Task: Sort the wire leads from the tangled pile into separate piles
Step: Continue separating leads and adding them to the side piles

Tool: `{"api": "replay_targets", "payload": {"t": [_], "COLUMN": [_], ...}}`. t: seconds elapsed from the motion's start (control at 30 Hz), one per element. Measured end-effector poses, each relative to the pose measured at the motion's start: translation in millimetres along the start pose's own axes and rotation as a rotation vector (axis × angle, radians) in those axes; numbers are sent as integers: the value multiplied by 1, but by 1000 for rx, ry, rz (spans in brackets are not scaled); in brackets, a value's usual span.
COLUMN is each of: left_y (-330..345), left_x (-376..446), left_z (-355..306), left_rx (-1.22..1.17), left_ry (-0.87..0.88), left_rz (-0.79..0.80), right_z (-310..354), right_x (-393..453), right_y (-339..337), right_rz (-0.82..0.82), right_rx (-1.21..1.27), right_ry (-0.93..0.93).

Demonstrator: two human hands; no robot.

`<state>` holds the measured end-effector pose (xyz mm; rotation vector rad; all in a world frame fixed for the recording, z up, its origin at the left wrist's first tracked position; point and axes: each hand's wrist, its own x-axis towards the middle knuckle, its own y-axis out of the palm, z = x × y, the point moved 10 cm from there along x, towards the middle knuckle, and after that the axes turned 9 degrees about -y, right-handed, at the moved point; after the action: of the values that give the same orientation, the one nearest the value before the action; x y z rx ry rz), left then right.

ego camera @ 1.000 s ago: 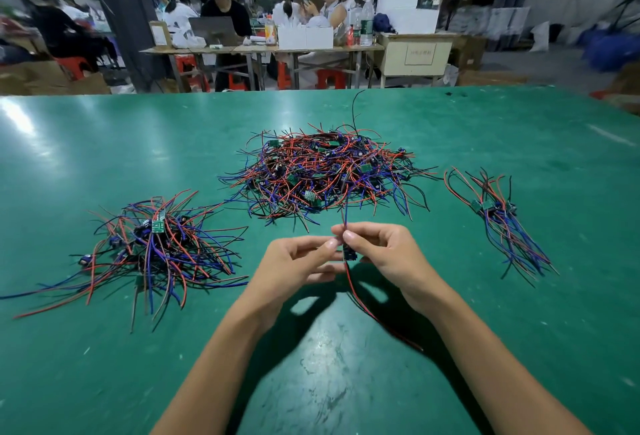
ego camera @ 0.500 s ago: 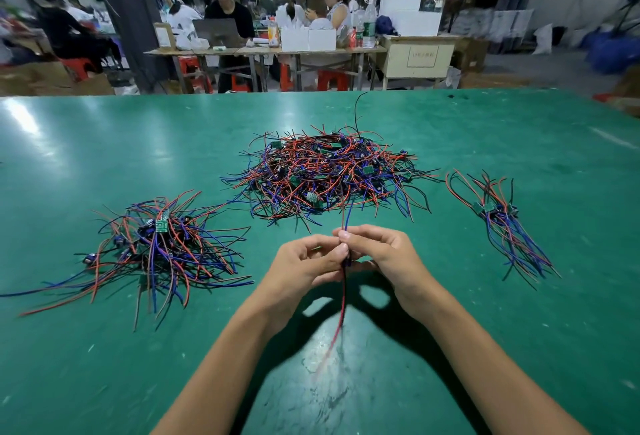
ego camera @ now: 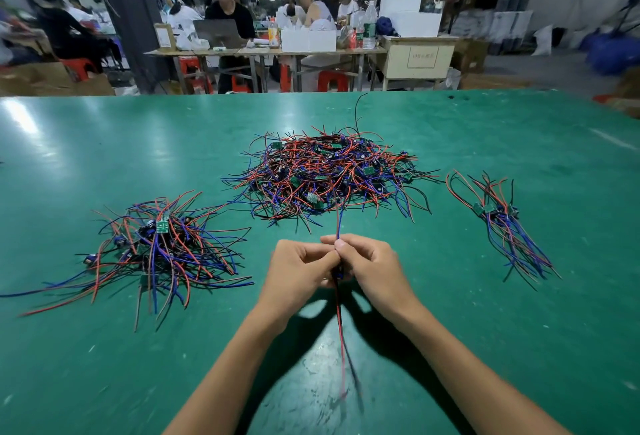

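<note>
From the head camera, both hands meet over the near middle of the green bench, knuckles almost touching. The left hand and the right hand each have fingers curled in, pinching one wire lead between them. Its long axis runs straight toward and away from the person: the blue end sticks up out of the fingertips toward the tangled pile at the far middle, and the red and black tails hang down toward the near edge. There looks to be a small dark component at the pinch, though the fingers hide most of it.

The left pile lies near the left hand, loose and splayed. The right pile, tidier and smaller, sits well apart toward the right edge. I would guess the lead goes sideways to one of them, but which one I cannot tell from here.
</note>
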<state>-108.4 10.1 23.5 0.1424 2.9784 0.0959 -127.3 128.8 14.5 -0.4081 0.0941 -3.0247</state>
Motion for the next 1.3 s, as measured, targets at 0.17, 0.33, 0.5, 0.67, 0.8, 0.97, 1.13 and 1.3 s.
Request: {"api": "replay_targets", "payload": {"t": [0.17,0.33,0.5,0.67,0.8,0.97,1.13,1.3], "left_y": [-2,-2,-5,-4,-5,-3,1,1], "left_x": [0,0,2,3,4,4,4,3], "left_z": [2,4,6,13,13,13,6,9], "left_rx": [-67,-73,-95,-118,-102,-101,-129,-119], "left_ry": [-40,-69,-69,-104,-103,-99,-83,-97], "left_rz": [9,33,19,22,24,31,84,81], "right_z": [5,8,14,24,26,25,13,14], "right_x": [-1,-3,-2,-1,0,3,2,-1], "right_y": [2,-1,-11,-24,-31,-30,-23,-5], "right_rz": [-45,-48,-83,-125,-131,-118,-49,43], "right_rx": [52,189,39,-303,-337,-322,25,121], "right_ry": [-14,26,-23,-112,-126,-112,70,110]}}
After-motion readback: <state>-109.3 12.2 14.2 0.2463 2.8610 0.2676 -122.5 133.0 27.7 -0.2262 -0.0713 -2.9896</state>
